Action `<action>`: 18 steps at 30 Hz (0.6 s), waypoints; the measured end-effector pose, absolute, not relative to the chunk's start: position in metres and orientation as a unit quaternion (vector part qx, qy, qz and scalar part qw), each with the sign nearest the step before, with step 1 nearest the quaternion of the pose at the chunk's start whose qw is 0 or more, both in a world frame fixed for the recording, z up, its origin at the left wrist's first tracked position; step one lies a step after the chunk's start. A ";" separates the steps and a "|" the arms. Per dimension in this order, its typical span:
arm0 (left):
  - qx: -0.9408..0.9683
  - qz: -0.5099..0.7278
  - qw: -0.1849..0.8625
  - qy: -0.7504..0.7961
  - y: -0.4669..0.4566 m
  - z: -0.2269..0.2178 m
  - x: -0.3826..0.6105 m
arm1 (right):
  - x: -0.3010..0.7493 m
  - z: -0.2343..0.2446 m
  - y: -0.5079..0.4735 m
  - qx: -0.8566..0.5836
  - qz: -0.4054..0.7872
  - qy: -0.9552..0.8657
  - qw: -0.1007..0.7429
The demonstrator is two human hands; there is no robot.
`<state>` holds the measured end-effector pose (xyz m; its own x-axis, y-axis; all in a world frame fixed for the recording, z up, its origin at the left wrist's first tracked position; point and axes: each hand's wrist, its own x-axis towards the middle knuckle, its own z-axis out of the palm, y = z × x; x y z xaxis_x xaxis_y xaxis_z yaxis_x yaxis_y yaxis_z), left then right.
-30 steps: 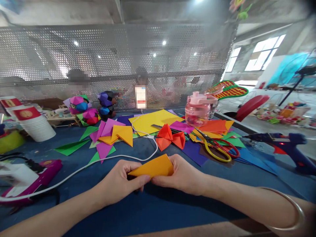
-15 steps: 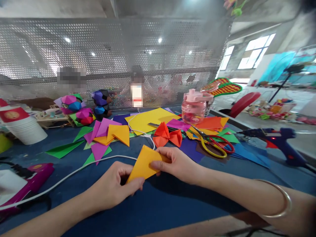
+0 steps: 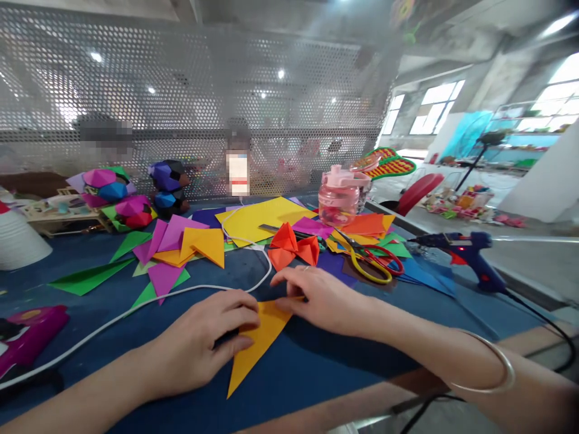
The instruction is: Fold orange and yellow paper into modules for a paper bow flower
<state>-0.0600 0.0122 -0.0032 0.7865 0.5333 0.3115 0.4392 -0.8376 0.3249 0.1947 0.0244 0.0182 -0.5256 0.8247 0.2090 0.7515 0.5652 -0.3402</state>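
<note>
A folded yellow-orange paper triangle (image 3: 257,343) lies flat on the blue table (image 3: 316,374), its long point toward me. My left hand (image 3: 205,340) rests on its left side, fingers curled and pressing it down. My right hand (image 3: 316,298) lies over its upper right edge, fingers stretched flat on the paper. A metal bangle (image 3: 491,371) circles my right wrist.
Beyond my hands lie an orange folded bow (image 3: 294,247), yellow-handled scissors (image 3: 368,262), several coloured paper pieces (image 3: 181,247), a white cable (image 3: 149,301) and a pink jar (image 3: 339,202). A blue glue gun (image 3: 465,256) stands at right, a magenta one (image 3: 27,334) at left. A perforated screen (image 3: 203,108) closes the back.
The paper triangle was held up between both hands; it has been turned and laid flat on the table, both hands now pressing on it. The camera has swung rightward.
</note>
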 end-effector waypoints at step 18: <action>0.944 0.175 0.142 0.241 0.022 -0.004 -0.067 | 0.328 0.020 0.042 -0.676 -0.029 -0.691 0.254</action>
